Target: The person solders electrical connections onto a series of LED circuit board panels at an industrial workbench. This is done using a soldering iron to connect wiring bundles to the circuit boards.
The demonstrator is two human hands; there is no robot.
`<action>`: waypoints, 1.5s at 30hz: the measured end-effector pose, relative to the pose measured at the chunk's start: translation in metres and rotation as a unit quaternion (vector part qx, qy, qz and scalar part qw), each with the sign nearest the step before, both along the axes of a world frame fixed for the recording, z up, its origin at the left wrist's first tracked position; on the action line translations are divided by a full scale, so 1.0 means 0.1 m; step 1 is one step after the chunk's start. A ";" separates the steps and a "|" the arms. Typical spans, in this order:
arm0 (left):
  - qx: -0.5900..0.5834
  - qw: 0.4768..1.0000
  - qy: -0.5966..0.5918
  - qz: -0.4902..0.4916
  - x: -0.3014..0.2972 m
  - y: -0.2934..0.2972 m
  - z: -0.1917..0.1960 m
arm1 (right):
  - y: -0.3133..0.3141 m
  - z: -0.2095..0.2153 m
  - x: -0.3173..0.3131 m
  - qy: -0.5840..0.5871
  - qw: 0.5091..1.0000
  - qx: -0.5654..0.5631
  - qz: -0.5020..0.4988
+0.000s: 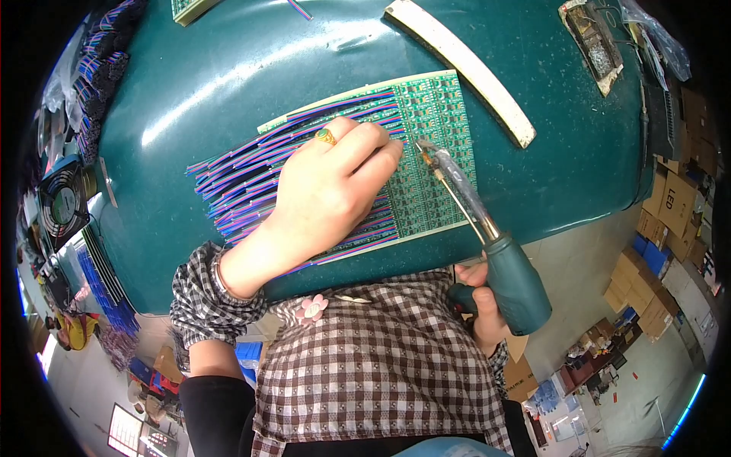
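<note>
Your left hand (327, 183) presses flat-fingered on the wires (244, 190) covering most of the green board (426, 152), your right hand (487, 305) gripping the soldering iron (487, 236), tip working rows toward 3 o'clock, seemingly unfinished.

Lying across the far right of the dark green worktop (228, 68): a long pale curved strip (464, 65). Sitting at the far right corner: a worn metal tray (592, 46) with a clear plastic bag (655, 38) just beside it. Standing off the left edge: a small fan (62, 204), with bundles of coloured wires (103, 53) farther back. Stacking up on the floor at right: brown cardboard boxes (670, 206).
</note>
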State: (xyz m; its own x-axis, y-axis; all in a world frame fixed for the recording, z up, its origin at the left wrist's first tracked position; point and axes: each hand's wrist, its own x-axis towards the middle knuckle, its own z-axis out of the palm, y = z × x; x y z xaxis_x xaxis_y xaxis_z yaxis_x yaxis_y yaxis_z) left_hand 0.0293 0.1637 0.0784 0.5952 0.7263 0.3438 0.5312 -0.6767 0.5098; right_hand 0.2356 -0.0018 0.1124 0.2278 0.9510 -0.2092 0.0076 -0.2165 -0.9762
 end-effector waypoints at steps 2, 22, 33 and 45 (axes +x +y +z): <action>-0.025 1.000 0.000 0.000 0.00 0.01 0.00 | 0.02 -0.02 0.00 0.007 1.000 0.008 -0.002; -0.008 1.000 0.019 0.016 -0.05 0.09 0.75 | 0.34 0.63 0.05 0.121 0.987 0.049 -0.095; 0.021 0.997 0.072 -0.021 -0.89 1.64 1.18 | 0.37 1.08 0.03 0.101 0.986 0.059 -0.122; -0.006 0.992 0.120 0.042 -0.60 1.31 0.82 | 0.18 0.71 0.28 0.099 0.987 0.053 -0.118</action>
State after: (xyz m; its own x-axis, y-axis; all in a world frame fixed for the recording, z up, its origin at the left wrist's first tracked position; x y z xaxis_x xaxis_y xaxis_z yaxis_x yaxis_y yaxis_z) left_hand -0.0306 0.2947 0.1602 0.5959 0.7801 0.1906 0.6932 -0.6195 0.3685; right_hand 0.2639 0.0161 0.1834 0.4100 0.8954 -0.1739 -0.2241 -0.0859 -0.9708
